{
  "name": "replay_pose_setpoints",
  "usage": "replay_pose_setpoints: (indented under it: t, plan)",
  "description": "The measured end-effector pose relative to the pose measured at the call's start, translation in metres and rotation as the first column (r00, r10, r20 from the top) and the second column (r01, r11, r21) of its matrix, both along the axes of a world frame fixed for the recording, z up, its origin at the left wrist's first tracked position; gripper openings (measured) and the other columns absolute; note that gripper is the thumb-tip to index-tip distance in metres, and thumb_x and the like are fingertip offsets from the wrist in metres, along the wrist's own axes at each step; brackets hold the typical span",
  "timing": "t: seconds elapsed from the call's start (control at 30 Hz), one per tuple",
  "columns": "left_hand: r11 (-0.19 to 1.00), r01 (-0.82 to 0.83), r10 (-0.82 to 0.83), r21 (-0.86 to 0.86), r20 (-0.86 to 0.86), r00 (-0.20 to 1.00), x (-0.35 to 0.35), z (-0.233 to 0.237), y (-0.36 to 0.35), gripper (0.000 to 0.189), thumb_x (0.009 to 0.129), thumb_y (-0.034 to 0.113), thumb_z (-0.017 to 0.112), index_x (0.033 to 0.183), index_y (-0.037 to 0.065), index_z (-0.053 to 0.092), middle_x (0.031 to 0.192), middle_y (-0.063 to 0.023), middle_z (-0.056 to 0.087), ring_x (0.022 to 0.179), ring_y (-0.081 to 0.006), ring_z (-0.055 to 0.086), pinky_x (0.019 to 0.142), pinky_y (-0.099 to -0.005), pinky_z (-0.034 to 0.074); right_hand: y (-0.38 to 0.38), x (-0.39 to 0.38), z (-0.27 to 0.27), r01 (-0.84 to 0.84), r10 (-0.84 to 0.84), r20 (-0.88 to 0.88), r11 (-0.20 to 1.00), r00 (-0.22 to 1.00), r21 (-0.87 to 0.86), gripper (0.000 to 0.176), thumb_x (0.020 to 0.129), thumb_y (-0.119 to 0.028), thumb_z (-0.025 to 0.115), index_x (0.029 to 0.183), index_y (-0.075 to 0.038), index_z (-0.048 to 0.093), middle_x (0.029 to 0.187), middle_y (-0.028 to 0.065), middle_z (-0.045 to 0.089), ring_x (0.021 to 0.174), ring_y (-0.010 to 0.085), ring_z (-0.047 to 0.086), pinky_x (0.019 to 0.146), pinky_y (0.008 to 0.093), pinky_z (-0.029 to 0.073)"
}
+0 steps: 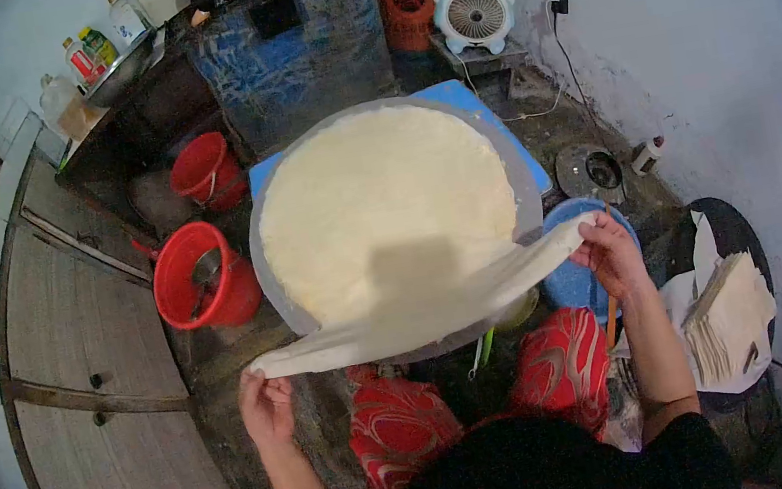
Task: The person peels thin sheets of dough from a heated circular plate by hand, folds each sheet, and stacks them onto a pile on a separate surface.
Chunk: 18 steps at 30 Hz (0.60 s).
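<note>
Two hands hold a pale sheet by its ends at the near edge of a round board

In the head view, both forearms reach forward from the bottom of the picture, one on each side of the knees, set wide apart. The left hand (267, 405) is upright, its thumb and fingertips pinching the left end of the pale sheet (404, 332), the other fingers curled in. The right hand (609, 252) sits farther forward, turned inward, its thumb and forefinger pinching the right end, the remaining fingers bent beneath.

There is one such sheet, running as a slack band between the two pinches, over the near part of one round board (530, 214). Ahead of the fingers, one pale round layer (381, 175) covers most of that board; a blue panel (508, 131) shows under its far side.

Two red buckets, a nearer one (177, 287) and a farther one (197, 162), stand forward and left of the left fingers. One blue basin (574, 286) lies just beside and below the right fingers. To the right of those fingers is one stack of pale folded sheets (731, 320); its layers are too fine to count. Farther forward are one white bottle (646, 156) and one fan (475, 13).
</note>
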<state>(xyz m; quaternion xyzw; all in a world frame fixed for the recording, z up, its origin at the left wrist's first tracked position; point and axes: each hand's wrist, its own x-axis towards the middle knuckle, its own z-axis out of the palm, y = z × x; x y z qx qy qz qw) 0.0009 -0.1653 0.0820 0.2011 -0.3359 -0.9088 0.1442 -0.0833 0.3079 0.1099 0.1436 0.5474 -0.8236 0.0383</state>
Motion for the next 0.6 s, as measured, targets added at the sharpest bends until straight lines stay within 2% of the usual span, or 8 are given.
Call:
replay_pose_setpoints:
  t: [0.07, 0.1, 0.17, 0.33, 0.4, 0.47, 0.53, 0.6]
  plan:
    - [0.993, 0.028, -0.026, -0.111, 0.019, 0.999, -0.011, 0.016, -0.007, 0.014, 0.08, 0.004, 0.054, 0.093, 0.0, 0.051, 0.087, -0.0105, 0.06, 0.068, -0.0164, 0.06, 0.061, -0.0252, 0.052, -0.008, -0.009, 0.026, 0.022, -0.022, -0.048, 1.0, 0.999, -0.013, 0.013, 0.084, -0.012, 0.052, 0.093, -0.002, 0.05, 0.084, 0.0093, 0.061, 0.071, 0.0181, 0.062, 0.064, 0.0284, 0.054]
    - [0.992, 0.12, -0.121, -0.043, -0.032, 0.992, -0.017, 0.008, -0.023, 0.014, 0.08, 0.004, 0.053, 0.093, 0.0, 0.051, 0.087, -0.0109, 0.06, 0.069, -0.0177, 0.06, 0.062, -0.0267, 0.053, -0.01, -0.014, 0.035, 0.004, -0.005, -0.037, 0.999, 0.999, -0.039, 0.014, 0.085, -0.013, 0.05, 0.094, -0.002, 0.049, 0.088, 0.0098, 0.06, 0.074, 0.0199, 0.062, 0.068, 0.0318, 0.054]
    - [0.992, 0.126, -0.126, -0.017, -0.011, 0.992, -0.039, 0.018, -0.02, 0.015, 0.08, 0.004, 0.053, 0.094, 0.0, 0.051, 0.087, -0.0106, 0.06, 0.07, -0.018, 0.06, 0.062, -0.0266, 0.053, -0.008, -0.031, 0.044, -0.047, 0.045, -0.03, 0.995, 0.999, -0.082, 0.017, 0.086, -0.015, 0.048, 0.098, -0.003, 0.046, 0.096, 0.0115, 0.057, 0.084, 0.024, 0.061, 0.073, 0.0381, 0.053]
    - [0.995, 0.077, -0.079, 0.07, 0.037, 0.996, -0.115, 0.047, -0.013, 0.014, 0.081, 0.005, 0.054, 0.094, -0.001, 0.052, 0.088, -0.0119, 0.061, 0.075, -0.0195, 0.061, 0.063, -0.0279, 0.054, -0.009, -0.097, 0.059, -0.108, 0.1, -0.064, 0.985, 0.993, -0.134, 0.019, 0.086, -0.015, 0.048, 0.101, -0.004, 0.044, 0.099, 0.0131, 0.056, 0.086, 0.026, 0.061, 0.075, 0.0376, 0.053]
    - [0.99, 0.118, -0.116, 0.08, -0.025, 0.993, -0.133, 0.059, -0.015, 0.015, 0.081, 0.005, 0.054, 0.094, -0.001, 0.052, 0.089, -0.0114, 0.061, 0.077, -0.0196, 0.061, 0.063, -0.0277, 0.054, -0.011, -0.108, 0.067, -0.129, 0.112, -0.101, 0.976, 0.989, -0.176, 0.019, 0.086, -0.015, 0.048, 0.101, -0.004, 0.044, 0.099, 0.0136, 0.056, 0.087, 0.0267, 0.061, 0.075, 0.0375, 0.053]
    - [0.994, 0.086, -0.081, 0.065, -0.064, 0.995, -0.137, 0.066, -0.01, 0.017, 0.081, 0.005, 0.054, 0.096, -0.002, 0.052, 0.091, -0.0107, 0.06, 0.079, -0.02, 0.061, 0.065, -0.0284, 0.053, -0.017, -0.111, 0.077, -0.064, 0.014, -0.234, 0.976, 0.972, -0.209, 0.02, 0.086, -0.016, 0.048, 0.102, -0.004, 0.044, 0.102, 0.0146, 0.056, 0.091, 0.0273, 0.059, 0.076, 0.037, 0.052]
    - [0.995, 0.078, -0.068, 0.06, -0.162, 0.984, -0.125, 0.078, 0.001, 0.018, 0.081, 0.004, 0.054, 0.099, -0.002, 0.053, 0.092, -0.0095, 0.061, 0.079, -0.0193, 0.061, 0.066, -0.0294, 0.053, -0.01, -0.103, 0.071, -0.129, 0.049, -0.291, 0.956, 0.955, -0.262, 0.022, 0.086, -0.018, 0.049, 0.103, -0.004, 0.045, 0.105, 0.0145, 0.055, 0.095, 0.0266, 0.058, 0.078, 0.0374, 0.051]
    - [0.997, 0.061, -0.054, 0.056, -0.122, 0.991, -0.111, 0.067, 0.005, 0.018, 0.081, 0.004, 0.053, 0.099, 0.0, 0.053, 0.092, -0.0083, 0.061, 0.079, -0.0175, 0.06, 0.066, -0.0291, 0.053, -0.005, -0.086, 0.057, -0.093, 0.004, -0.347, 0.966, 0.938, -0.242, 0.025, 0.085, -0.019, 0.05, 0.105, -0.004, 0.045, 0.105, 0.0141, 0.055, 0.096, 0.0257, 0.057, 0.079, 0.0381, 0.051]
